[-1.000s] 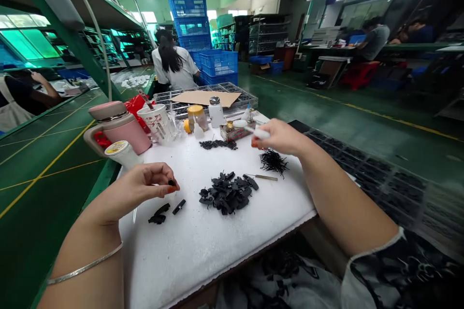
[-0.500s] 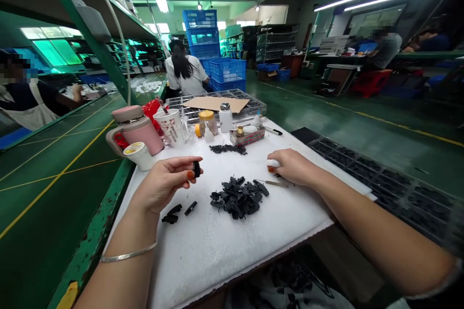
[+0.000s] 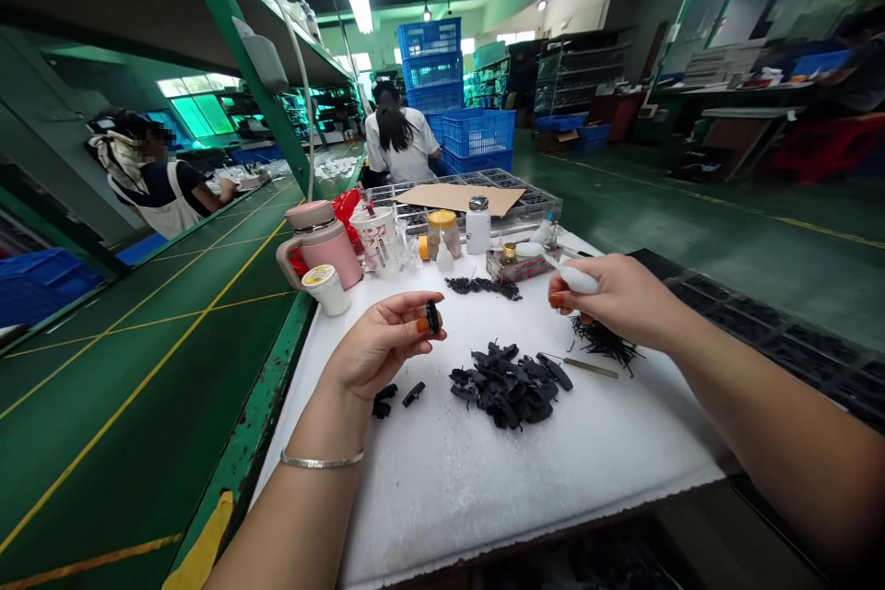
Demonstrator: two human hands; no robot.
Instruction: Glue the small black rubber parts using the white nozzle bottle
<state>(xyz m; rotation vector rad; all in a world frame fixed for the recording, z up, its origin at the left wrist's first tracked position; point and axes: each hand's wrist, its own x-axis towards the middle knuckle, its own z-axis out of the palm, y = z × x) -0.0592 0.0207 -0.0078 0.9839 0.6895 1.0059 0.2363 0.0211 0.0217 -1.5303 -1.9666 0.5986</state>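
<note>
Between the thumb and fingers of my left hand [image 3: 387, 336] is a small black plastic part [image 3: 432, 318], held upright above the white work surface [image 3: 442, 489]. My right hand [image 3: 619, 300] is closed round a small white squeeze bottle [image 3: 579, 279], its narrow end toward the left. A heap of black plastic parts [image 3: 508, 387] lies between my hands. A few similar black pieces [image 3: 413, 395] rest below my left hand. Under my right hand are thin black sticks [image 3: 608, 341], partly hidden, and a thin tool with a needle-like tip [image 3: 591, 368].
Behind the heap lie tiny black bits [image 3: 484, 287] and a small box [image 3: 508, 267] of bottles. A pink mug [image 3: 332, 249], a paper cup [image 3: 377, 240], a white tub [image 3: 326, 290] and a pump bottle [image 3: 477, 226] line the back. Co-workers sit beyond; a green bench [image 3: 159, 369] runs left.
The camera view has swung left. My right hand has raised the white squeeze bottle off the table, nearer my left hand, uncovering the black sticks. My left hand still holds the black part.
</note>
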